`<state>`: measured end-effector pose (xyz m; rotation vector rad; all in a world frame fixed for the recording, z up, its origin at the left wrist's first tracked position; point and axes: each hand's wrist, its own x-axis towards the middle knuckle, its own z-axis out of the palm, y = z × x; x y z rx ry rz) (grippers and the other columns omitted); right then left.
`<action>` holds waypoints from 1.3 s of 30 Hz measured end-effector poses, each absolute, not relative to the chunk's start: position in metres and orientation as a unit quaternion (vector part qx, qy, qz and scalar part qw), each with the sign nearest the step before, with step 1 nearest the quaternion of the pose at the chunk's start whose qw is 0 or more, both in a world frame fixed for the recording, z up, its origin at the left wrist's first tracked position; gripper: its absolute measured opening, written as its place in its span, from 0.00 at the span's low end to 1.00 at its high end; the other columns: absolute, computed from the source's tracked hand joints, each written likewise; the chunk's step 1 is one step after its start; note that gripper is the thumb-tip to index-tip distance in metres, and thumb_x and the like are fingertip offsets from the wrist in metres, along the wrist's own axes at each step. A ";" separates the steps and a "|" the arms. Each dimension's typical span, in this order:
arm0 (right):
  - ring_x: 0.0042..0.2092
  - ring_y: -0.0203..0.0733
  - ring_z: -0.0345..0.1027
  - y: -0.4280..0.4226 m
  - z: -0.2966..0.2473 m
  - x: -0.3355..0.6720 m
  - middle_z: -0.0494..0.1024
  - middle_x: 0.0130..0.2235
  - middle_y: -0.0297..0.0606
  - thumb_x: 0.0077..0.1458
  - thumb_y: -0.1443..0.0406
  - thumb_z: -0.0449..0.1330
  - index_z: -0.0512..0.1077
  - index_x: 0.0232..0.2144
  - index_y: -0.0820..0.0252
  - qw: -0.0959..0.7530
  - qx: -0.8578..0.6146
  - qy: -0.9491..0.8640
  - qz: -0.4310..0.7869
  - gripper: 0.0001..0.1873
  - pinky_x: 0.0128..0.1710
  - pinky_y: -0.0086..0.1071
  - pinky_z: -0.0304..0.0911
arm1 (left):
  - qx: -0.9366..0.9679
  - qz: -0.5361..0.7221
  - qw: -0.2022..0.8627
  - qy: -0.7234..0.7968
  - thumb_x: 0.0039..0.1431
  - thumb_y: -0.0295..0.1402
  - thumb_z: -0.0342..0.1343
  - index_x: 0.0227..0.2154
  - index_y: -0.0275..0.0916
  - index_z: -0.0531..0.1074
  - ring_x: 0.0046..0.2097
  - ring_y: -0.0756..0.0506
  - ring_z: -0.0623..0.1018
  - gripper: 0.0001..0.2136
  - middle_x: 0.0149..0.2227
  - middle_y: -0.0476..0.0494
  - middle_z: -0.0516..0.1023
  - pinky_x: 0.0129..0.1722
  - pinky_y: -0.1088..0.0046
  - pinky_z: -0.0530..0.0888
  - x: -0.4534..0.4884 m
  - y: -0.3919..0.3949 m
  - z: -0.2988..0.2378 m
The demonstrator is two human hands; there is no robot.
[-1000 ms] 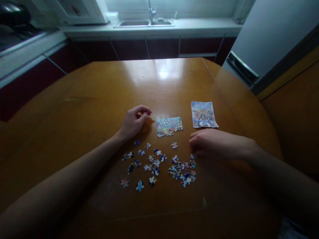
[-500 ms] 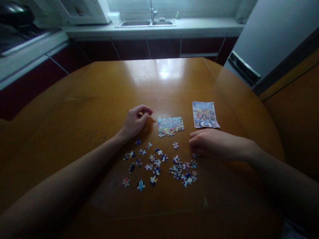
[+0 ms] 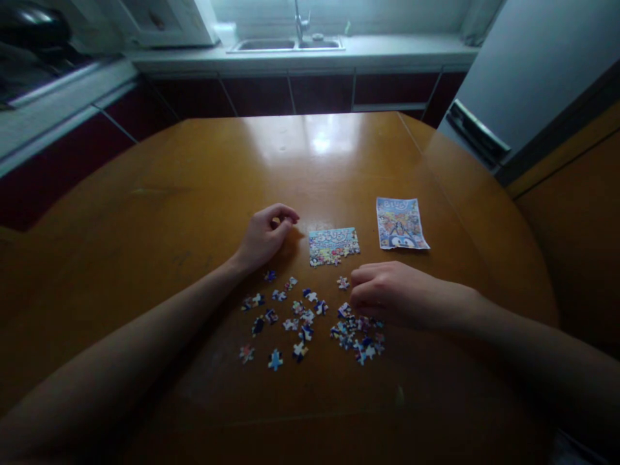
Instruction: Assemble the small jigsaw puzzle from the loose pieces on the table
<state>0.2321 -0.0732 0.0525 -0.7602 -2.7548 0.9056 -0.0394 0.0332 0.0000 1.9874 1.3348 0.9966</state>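
Note:
A partly joined jigsaw puzzle (image 3: 334, 245) lies in the middle of the table, its top rows together and its lower edge ragged. My left hand (image 3: 269, 234) rests left of it, fingers curled in toward the thumb, with nothing visible in them. Over the right side of the loose pieces is my right hand (image 3: 387, 290), closed, knuckles up; its fingertips are hidden, so I cannot see what they hold. A single puzzle piece (image 3: 343, 283) lies just left of those fingers. Below, a heap of loose pieces (image 3: 361, 339) is partly covered by the right hand.
More loose puzzle pieces (image 3: 300, 316) lie scattered left of the heap. A creased picture sheet (image 3: 401, 223) lies right of the joined puzzle. Beyond the wooden table (image 3: 217, 168) are a counter with a sink (image 3: 266, 45) and, at right, a fridge (image 3: 537, 71).
My right hand has moved left and slightly toward me, close to the single piece and over the heap's upper right. My left hand keeps its place and pose. The view shifted slightly.

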 end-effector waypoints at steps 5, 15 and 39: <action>0.36 0.36 0.61 -0.072 0.047 0.230 0.70 0.34 0.35 0.62 0.69 0.57 0.72 0.30 0.60 0.083 -0.254 -0.925 0.270 0.07 0.37 0.30 0.57 | 0.736 0.370 0.273 0.496 0.56 0.32 0.53 0.31 0.40 0.75 0.31 0.49 0.73 0.06 0.33 0.45 0.79 0.31 0.71 0.69 -0.039 0.032 0.001; 0.36 0.37 0.62 -0.071 0.047 0.226 0.71 0.35 0.37 0.64 0.68 0.55 0.76 0.36 0.57 0.056 -0.260 -0.927 0.264 0.10 0.37 0.31 0.57 | 0.739 0.369 0.272 0.494 0.56 0.32 0.53 0.32 0.40 0.75 0.31 0.49 0.73 0.06 0.34 0.45 0.79 0.32 0.71 0.69 -0.039 0.033 -0.001; 0.37 0.38 0.68 -0.050 0.061 0.265 0.76 0.37 0.38 0.58 0.72 0.57 0.76 0.34 0.59 0.090 -0.394 -0.884 0.235 0.09 0.38 0.30 0.59 | 0.738 0.368 0.272 0.495 0.56 0.32 0.53 0.31 0.40 0.75 0.31 0.48 0.73 0.06 0.32 0.46 0.78 0.31 0.70 0.69 -0.038 0.033 0.002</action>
